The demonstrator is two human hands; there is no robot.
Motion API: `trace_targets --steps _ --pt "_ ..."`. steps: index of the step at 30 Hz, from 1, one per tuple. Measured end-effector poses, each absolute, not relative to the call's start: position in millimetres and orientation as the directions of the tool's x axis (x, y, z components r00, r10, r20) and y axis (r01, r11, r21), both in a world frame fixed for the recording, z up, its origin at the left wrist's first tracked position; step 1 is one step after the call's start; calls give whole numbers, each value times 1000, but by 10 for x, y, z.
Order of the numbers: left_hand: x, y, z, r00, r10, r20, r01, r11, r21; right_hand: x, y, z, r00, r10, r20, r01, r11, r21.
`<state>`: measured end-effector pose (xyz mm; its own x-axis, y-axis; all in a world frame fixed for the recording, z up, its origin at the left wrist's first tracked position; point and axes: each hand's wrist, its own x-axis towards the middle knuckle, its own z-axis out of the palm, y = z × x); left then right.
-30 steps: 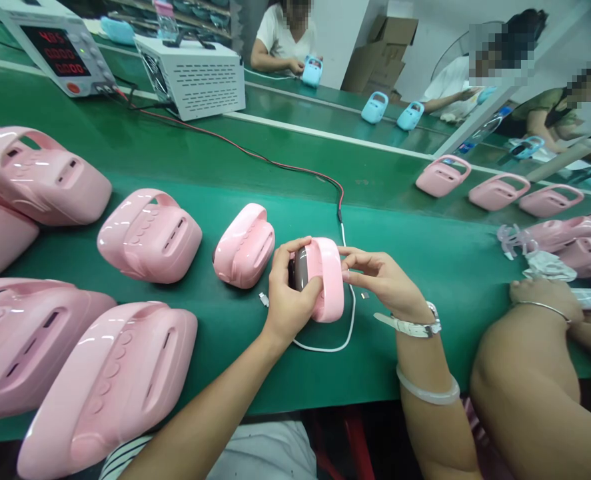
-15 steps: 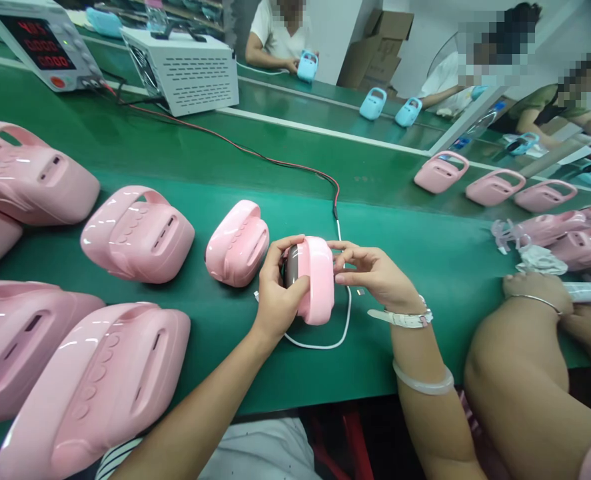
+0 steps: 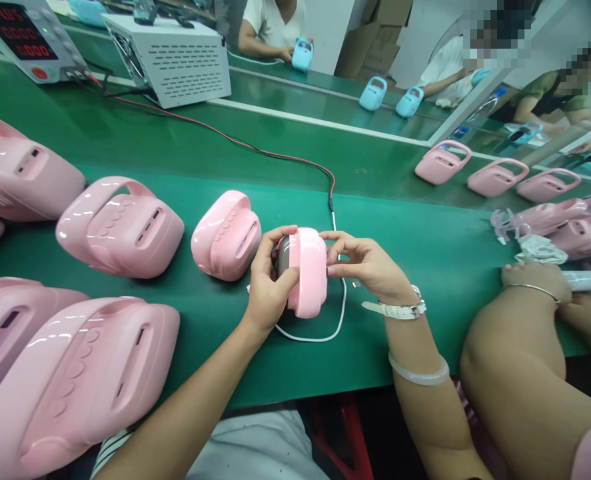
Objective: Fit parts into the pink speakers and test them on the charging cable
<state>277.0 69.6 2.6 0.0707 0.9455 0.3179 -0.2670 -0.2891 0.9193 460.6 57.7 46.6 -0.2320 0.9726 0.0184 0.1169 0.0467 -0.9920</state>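
Note:
A pink portable speaker with a dark front stands on end just above the green bench. My left hand is wrapped round its left side, thumb on the pink shell and fingers over the far edge. At the speaker's right side, my right hand has thumb and fingertips drawn together against the shell. Whatever sits between those fingertips is too small to make out. A white cable loops under and around the speaker. Beside it lies a tiny flat piece.
More pink speakers stand to the left, one close to my left hand. A power supply and a vented grey box are at the back left. On the right rests a co-worker's arm, near several pink speakers.
The camera view has shifted slightly, so the bench things sit a little differently in it. My left hand keeps its hold, and my right fingertips stay at the speaker's side, slightly more drawn together.

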Motion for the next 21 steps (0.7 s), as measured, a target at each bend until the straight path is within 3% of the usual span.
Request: trace_targets --steps 21 --pt "2773 712 5 66 943 327 -262 -300 917 4632 586 442 -255 967 -9 102 18 -995"
